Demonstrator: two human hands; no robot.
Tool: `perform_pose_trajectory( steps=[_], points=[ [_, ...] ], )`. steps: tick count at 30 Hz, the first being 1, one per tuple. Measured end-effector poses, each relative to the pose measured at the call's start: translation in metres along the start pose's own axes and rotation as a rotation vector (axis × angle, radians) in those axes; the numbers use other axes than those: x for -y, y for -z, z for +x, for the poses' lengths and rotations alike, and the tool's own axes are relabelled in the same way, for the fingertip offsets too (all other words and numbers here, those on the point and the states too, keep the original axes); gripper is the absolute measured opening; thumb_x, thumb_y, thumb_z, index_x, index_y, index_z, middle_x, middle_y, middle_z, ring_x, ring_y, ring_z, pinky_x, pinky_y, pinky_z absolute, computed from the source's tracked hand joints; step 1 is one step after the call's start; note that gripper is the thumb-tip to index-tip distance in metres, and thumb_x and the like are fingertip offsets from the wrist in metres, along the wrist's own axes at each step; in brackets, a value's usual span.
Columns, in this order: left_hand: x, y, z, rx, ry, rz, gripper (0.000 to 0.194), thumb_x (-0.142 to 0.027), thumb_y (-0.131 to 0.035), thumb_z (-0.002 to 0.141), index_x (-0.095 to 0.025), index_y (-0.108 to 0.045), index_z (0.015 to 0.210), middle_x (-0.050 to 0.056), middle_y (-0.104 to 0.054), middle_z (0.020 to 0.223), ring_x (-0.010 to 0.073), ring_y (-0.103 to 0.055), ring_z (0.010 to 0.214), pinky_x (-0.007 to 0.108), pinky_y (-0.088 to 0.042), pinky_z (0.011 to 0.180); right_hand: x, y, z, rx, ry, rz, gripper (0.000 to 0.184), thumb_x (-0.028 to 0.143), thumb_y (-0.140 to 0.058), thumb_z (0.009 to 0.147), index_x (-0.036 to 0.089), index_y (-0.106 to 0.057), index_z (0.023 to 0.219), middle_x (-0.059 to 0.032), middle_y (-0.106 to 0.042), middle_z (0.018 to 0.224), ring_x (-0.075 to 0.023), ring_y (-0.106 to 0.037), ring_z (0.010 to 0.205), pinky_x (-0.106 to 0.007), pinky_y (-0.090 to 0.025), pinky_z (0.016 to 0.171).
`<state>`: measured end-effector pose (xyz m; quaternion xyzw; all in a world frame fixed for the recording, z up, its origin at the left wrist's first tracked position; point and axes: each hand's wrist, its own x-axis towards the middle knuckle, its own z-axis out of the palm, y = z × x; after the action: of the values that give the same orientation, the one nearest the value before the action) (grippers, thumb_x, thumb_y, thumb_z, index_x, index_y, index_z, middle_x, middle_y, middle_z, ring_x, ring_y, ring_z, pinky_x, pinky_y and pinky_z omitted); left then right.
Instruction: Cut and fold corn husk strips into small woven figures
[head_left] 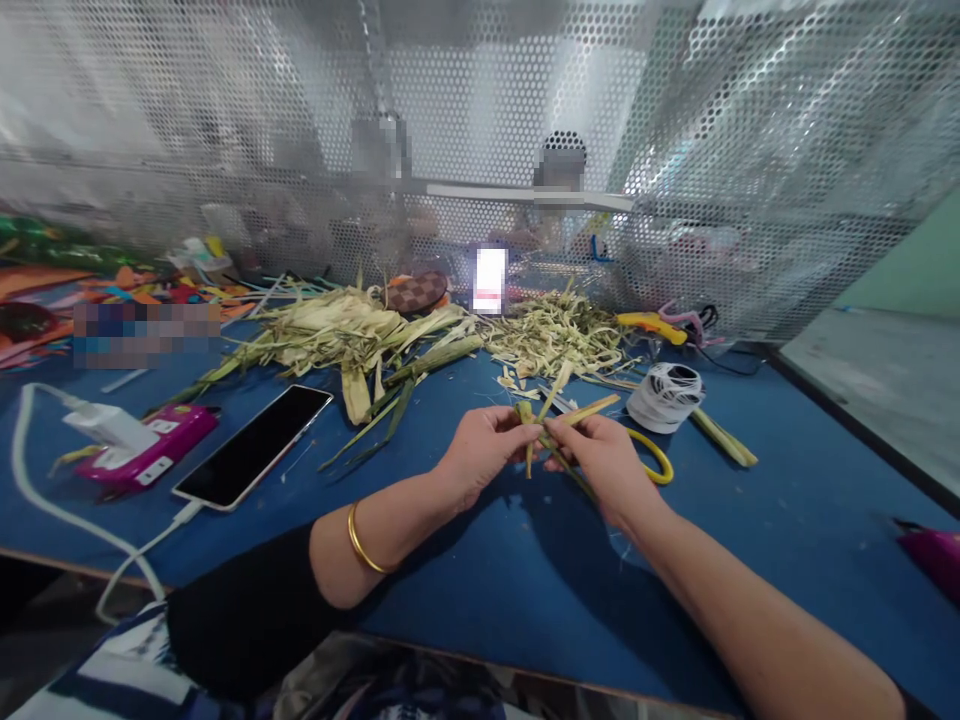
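Observation:
My left hand (486, 450) pinches a small bundle of dried leaf strips (525, 412), which look like corn husk, between thumb and fingers. Close beside it, my right hand (600, 455) grips a pale husk strip (596, 408) that points out to the right, its fingertips almost meeting the left ones. Under and behind the right hand lie scissors with a yellow handle (661, 458), partly covered. A roll of white string (666, 398) stands just beyond them. One folded green-yellow husk piece (726, 438) rests to its right.
A husk pile (337, 325) and a heap of shredded strips (559, 335) lie at the back, before a perforated metal screen (480, 90). Left are a charging phone (259, 450) and a purple power strip (154, 445) with white cables. A yellow-handled tool (652, 326) lies back right.

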<state>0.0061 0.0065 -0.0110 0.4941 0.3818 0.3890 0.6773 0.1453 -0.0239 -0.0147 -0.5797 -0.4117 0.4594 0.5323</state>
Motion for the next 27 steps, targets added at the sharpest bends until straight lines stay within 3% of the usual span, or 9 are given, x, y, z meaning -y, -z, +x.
perform_pose_trajectory(
  steps=[3,5,7,11,15,18,20,23,27],
  points=[
    [0.002,0.002,0.005,-0.095,-0.058,0.034,0.018,-0.027,-0.073,0.066,-0.012,-0.067,0.073,0.001,-0.064,0.067,0.0111,-0.058,0.06,0.025,-0.049,0.063,0.0,0.001,-0.001,0.038,-0.056,0.023,0.025,0.039,-0.071,0.064,0.018,-0.058,0.068,0.0031,-0.058,0.054,-0.0138,-0.059,0.048,-0.027,-0.049,0.052],
    [0.001,0.005,0.008,-0.152,-0.068,0.045,0.016,-0.027,-0.072,0.067,-0.012,-0.066,0.071,0.001,-0.064,0.065,0.0109,-0.058,0.059,0.024,-0.049,0.06,0.0,0.003,-0.001,0.105,-0.001,-0.054,0.019,0.035,-0.066,0.069,0.018,-0.057,0.07,0.0013,-0.062,0.06,-0.0149,-0.062,0.052,-0.028,-0.05,0.055],
    [-0.001,0.008,0.01,-0.167,-0.054,0.05,0.016,-0.026,-0.072,0.067,-0.012,-0.066,0.071,0.002,-0.064,0.063,0.0112,-0.058,0.057,0.023,-0.048,0.057,0.0,0.006,-0.001,0.185,0.161,-0.191,0.012,0.029,-0.058,0.076,0.018,-0.06,0.081,0.0003,-0.064,0.065,-0.016,-0.064,0.057,-0.03,-0.05,0.06],
    [-0.005,0.01,0.011,-0.169,-0.01,0.035,0.011,-0.022,-0.069,0.066,-0.012,-0.066,0.068,0.001,-0.061,0.058,0.0104,-0.056,0.052,0.02,-0.042,0.049,0.0,0.011,-0.004,0.304,0.626,-0.582,0.032,0.013,-0.043,0.083,0.023,-0.061,0.108,-0.003,-0.068,0.085,-0.0174,-0.066,0.079,-0.032,-0.049,0.074],
    [-0.004,0.007,0.009,-0.167,0.004,0.025,0.011,-0.017,-0.069,0.063,-0.012,-0.067,0.072,-0.001,-0.059,0.056,0.0072,-0.049,0.046,0.019,-0.037,0.045,0.002,0.011,-0.007,0.341,0.94,-0.902,0.026,0.012,-0.044,0.088,0.021,-0.065,0.1,-0.0065,-0.069,0.094,-0.0185,-0.063,0.084,-0.032,-0.046,0.075],
    [-0.004,0.003,0.005,-0.128,0.027,0.018,0.012,-0.017,-0.071,0.061,-0.012,-0.065,0.07,-0.002,-0.059,0.054,0.0064,-0.048,0.045,0.018,-0.036,0.044,0.003,0.012,-0.006,0.207,1.096,-0.956,0.022,0.019,-0.045,0.092,0.02,-0.067,0.093,-0.007,-0.069,0.085,-0.0193,-0.062,0.078,-0.033,-0.044,0.073],
    [-0.006,0.001,0.002,-0.083,0.025,0.033,0.011,-0.019,-0.072,0.062,-0.012,-0.064,0.066,-0.001,-0.06,0.054,0.0067,-0.05,0.046,0.018,-0.036,0.046,0.005,0.014,-0.004,0.089,1.092,-0.88,0.02,0.021,-0.047,0.091,0.021,-0.067,0.089,-0.0077,-0.069,0.09,-0.0203,-0.062,0.085,-0.034,-0.043,0.077],
    [-0.009,0.0,-0.002,-0.024,0.033,0.055,0.007,-0.018,-0.069,0.064,-0.013,-0.064,0.066,0.001,-0.064,0.058,0.0079,-0.053,0.05,0.019,-0.038,0.049,0.005,0.016,0.0,-0.006,0.951,-0.771,0.017,0.024,-0.049,0.09,0.02,-0.063,0.081,-0.0078,-0.069,0.092,-0.0213,-0.061,0.092,-0.034,-0.043,0.081],
    [-0.011,-0.001,-0.004,0.033,0.021,0.081,0.005,-0.017,-0.068,0.066,-0.013,-0.065,0.064,0.001,-0.064,0.058,0.0071,-0.051,0.049,0.02,-0.04,0.052,0.003,0.018,0.002,-0.04,0.654,-0.786,0.02,0.032,-0.049,0.087,0.021,-0.057,0.072,-0.0029,-0.064,0.068,-0.018,-0.056,0.064,-0.028,-0.039,0.06]
  ],
)
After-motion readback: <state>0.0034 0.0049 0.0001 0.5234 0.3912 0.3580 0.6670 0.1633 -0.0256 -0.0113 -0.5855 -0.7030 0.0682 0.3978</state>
